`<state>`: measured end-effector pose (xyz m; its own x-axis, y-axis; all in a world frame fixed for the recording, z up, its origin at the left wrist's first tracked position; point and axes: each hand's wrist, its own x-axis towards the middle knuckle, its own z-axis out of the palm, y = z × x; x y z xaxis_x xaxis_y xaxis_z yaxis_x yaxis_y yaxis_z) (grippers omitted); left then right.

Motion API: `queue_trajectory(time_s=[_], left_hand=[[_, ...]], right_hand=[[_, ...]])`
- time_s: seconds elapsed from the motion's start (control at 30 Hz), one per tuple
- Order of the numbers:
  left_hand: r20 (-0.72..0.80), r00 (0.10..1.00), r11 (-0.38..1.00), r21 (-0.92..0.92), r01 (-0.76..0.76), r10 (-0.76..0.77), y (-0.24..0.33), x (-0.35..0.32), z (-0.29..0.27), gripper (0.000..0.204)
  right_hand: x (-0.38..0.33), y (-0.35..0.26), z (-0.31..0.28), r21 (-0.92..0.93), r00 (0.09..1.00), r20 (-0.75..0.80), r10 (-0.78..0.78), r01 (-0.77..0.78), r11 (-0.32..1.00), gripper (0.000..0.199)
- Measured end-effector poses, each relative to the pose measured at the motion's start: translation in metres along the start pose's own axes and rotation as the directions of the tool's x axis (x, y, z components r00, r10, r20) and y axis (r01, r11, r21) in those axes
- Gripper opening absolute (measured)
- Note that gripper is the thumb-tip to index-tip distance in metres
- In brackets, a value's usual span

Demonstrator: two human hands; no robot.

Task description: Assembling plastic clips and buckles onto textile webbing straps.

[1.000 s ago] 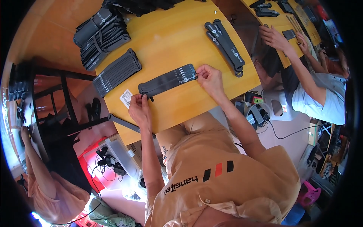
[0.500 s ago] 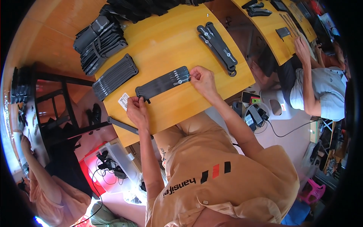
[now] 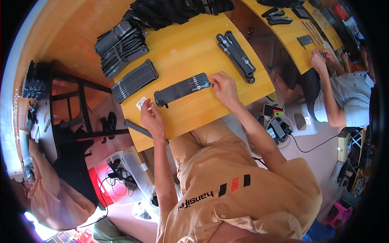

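Two bare hands at work, frame center. Right hand (image 3: 226,91): thumb and forefinger brought nearly together at the right end of the flat black strap stack (image 3: 180,90); can't tell if the fingers have a firm hold. Left hand (image 3: 153,120): fingers loosely curled and parted, below the stack's left end and apart from it, right by a small white label (image 3: 141,103); contact with label unclear. Strap stack lies slightly slanted mid-frame on the yellow wooden counter (image 3: 190,117), pale marks toward its right end, small dark tab under its left end. Next out, left of center: second flat strap stack (image 3: 135,81), slanted, near counter edge. Single black strap (image 3: 137,128) at the counter's lower left edge, partly behind the left forearm. Right part of counter: long black straps (image 3: 237,56) lying close together at a slant. Upper left: thick banded bundle (image 3: 121,48) of black pieces. Top of frame: dark heap (image 3: 178,12) along the counter's far edge. Further out, upper right: co-worker (image 3: 344,97) in a light top, hands at another yellow counter (image 3: 289,38). Lower left: a second co-worker (image 3: 60,200) in a pinkish top; translucent bin (image 3: 139,172) with black cables.
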<state>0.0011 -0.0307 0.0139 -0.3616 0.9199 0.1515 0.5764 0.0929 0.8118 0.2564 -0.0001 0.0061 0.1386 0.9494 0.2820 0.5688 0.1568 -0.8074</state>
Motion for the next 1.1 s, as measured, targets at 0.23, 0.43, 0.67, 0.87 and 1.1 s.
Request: queue_trajectory(time_s=[0.23, 0.43, 0.67, 0.87, 1.1], left_hand=[[0.388, 0.806, 0.706, 0.399, -0.585, 0.448, 0.025, -0.022, 0.032, 0.063], [0.496, 0.764, 0.647, 0.430, -0.629, 0.413, 0.009, -0.025, 0.038, 0.068], [0.281, 0.909, 0.950, -0.038, -0.310, 0.307, 0.029, -0.031, 0.008, 0.050], [0.476, 0.871, 0.614, -0.725, 0.312, 0.120, 0.101, -0.074, -0.028, 0.033], [0.452, 0.884, 0.398, -0.837, 0.375, 0.117, 0.104, -0.086, -0.020, 0.028]], right_hand=[[-0.023, -0.007, 0.017, -0.270, 0.860, 0.321, -0.396, 0.484, 0.832, 0.044], [-0.028, -0.005, 0.013, -0.348, 0.829, 0.398, -0.392, 0.532, 0.772, 0.049], [-0.024, -0.036, -0.017, 0.208, 0.909, 0.373, -0.186, 0.113, 0.972, 0.035], [-0.047, -0.091, -0.026, 0.685, 0.854, 0.514, -0.085, -0.349, 0.640, 0.044], [-0.058, -0.117, -0.026, 0.705, 0.800, 0.595, -0.074, -0.475, 0.527, 0.042]])
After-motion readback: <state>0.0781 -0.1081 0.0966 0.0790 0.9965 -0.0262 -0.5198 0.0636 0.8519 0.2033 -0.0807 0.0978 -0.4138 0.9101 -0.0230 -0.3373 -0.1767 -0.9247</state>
